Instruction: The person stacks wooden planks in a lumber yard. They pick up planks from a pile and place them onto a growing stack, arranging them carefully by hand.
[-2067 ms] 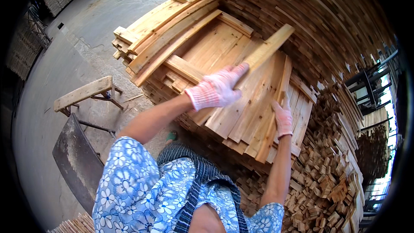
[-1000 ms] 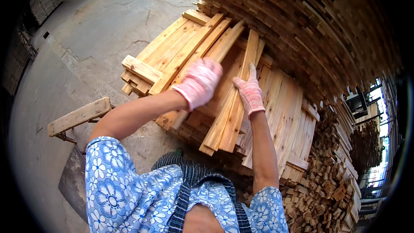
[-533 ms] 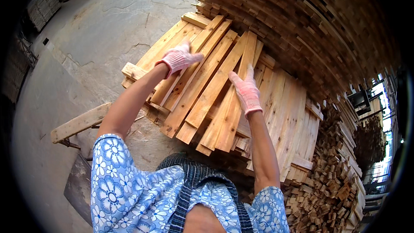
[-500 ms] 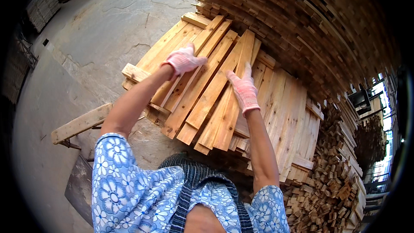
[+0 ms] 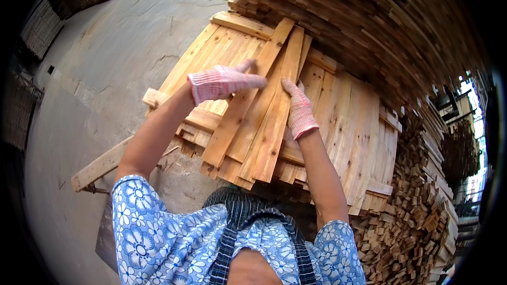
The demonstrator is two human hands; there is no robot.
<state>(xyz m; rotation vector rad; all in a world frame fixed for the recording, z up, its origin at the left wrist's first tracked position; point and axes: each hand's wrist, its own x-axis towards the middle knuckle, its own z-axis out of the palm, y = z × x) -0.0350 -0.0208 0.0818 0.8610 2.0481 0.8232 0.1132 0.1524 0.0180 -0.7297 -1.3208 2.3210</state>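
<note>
A loose bunch of long wooden boards lies lengthwise across the middle of a wider layer of planks, some boards overlapping at a slant. My left hand, in a pink-and-white knit glove, is over the bunch's left side with fingers stretched out and apart. Its fingertips are slightly blurred. On the bunch's right side, my gloved right hand grips the edge of the rightmost upper board. Its thumb side rests on top, and the other fingers are partly hidden.
Beneath lies the plank layer with crosspieces at its ends. A tall wall of stacked lumber rises behind it. Short wood pieces are heaped at right. A wooden bench stands on the concrete floor at left.
The loose boards on the left have shifted right into a tighter, overlapping bunch, uncovering planks below. My left hand has swung to point rightward; my right hand has closed on a board's edge.
</note>
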